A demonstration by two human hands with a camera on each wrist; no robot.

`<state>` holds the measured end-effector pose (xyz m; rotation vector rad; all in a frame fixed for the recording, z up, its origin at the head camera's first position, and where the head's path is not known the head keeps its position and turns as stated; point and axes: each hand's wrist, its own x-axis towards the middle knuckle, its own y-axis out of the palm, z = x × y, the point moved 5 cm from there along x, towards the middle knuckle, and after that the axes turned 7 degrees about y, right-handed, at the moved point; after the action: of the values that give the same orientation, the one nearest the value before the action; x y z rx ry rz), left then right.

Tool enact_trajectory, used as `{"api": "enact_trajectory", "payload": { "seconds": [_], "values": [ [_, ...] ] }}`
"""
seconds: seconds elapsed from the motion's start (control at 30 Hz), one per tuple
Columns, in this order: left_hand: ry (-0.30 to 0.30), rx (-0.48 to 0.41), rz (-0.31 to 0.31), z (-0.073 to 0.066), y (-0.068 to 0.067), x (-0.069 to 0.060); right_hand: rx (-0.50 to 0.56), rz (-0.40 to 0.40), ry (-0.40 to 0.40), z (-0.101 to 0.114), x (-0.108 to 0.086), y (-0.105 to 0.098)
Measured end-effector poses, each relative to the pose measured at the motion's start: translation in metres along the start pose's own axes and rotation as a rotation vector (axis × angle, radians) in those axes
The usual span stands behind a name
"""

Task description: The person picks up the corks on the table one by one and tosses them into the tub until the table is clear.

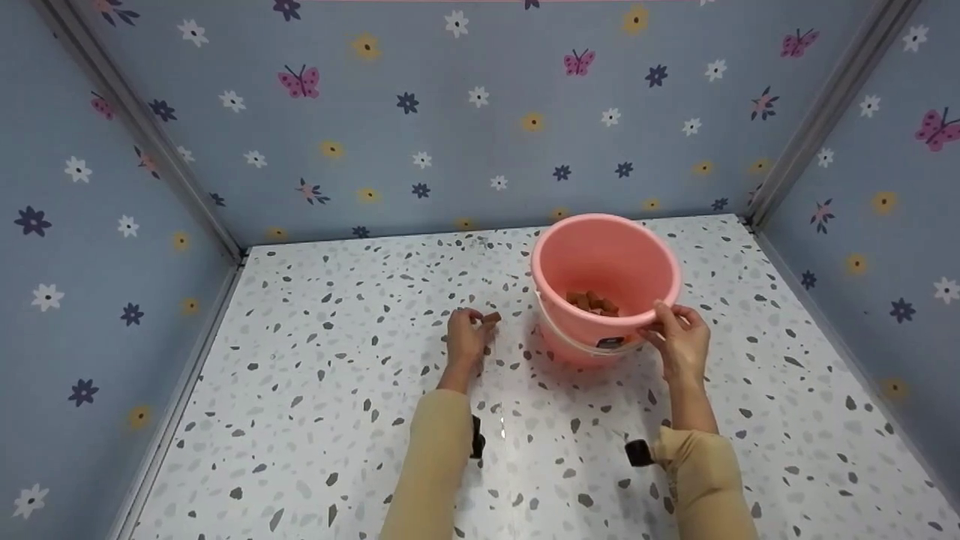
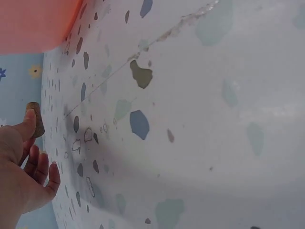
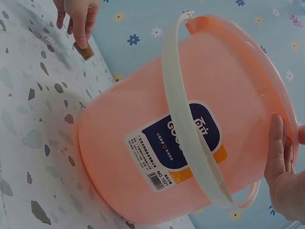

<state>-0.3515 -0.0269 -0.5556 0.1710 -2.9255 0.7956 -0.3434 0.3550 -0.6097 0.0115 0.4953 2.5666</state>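
Observation:
A brown cork (image 1: 492, 318) is pinched between the thumb and fingers of my left hand (image 1: 466, 339), just above the floor and left of the pink bucket (image 1: 607, 259). The left wrist view shows this cork (image 2: 35, 121) as a short, speckled cylinder at the fingertips, the other fingers loosely curled. My right hand (image 1: 684, 341) grips the bucket's rim at its near right side, thumb over the edge and fingers against the outer wall. Several brown pieces (image 1: 592, 302), seemingly corks too, lie at the bottom of the bucket, partly hidden by its front wall.
The bucket's white handle (image 3: 178, 105) hangs down across its front, over a printed label (image 3: 157, 152). Blue flowered panels (image 1: 450, 142) rise at the back and both sides of the white speckled surface (image 1: 315, 375).

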Motion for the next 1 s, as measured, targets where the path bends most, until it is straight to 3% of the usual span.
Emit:
{"api": "enact_trajectory", "payload": {
  "seconds": [0.17,0.4,0.5,0.63,1.0],
  "values": [
    [0.047,0.088,-0.073,-0.01,-0.01,0.007,0.016,0.007,0.015,-0.001,0.001,0.0],
    [0.136,0.079,-0.165,-0.033,-0.023,0.017,0.011,-0.006,0.039,-0.002,0.001,-0.001],
    [0.142,0.063,-0.195,-0.044,-0.027,0.019,0.017,-0.004,0.032,-0.002,0.001,-0.001],
    [0.16,0.044,-0.213,-0.06,-0.032,0.019,0.031,-0.004,0.032,-0.001,0.0,-0.001],
    [0.284,-0.007,-0.252,-0.11,-0.04,0.017,0.054,0.006,0.042,0.001,-0.001,0.001]
  ]
}}
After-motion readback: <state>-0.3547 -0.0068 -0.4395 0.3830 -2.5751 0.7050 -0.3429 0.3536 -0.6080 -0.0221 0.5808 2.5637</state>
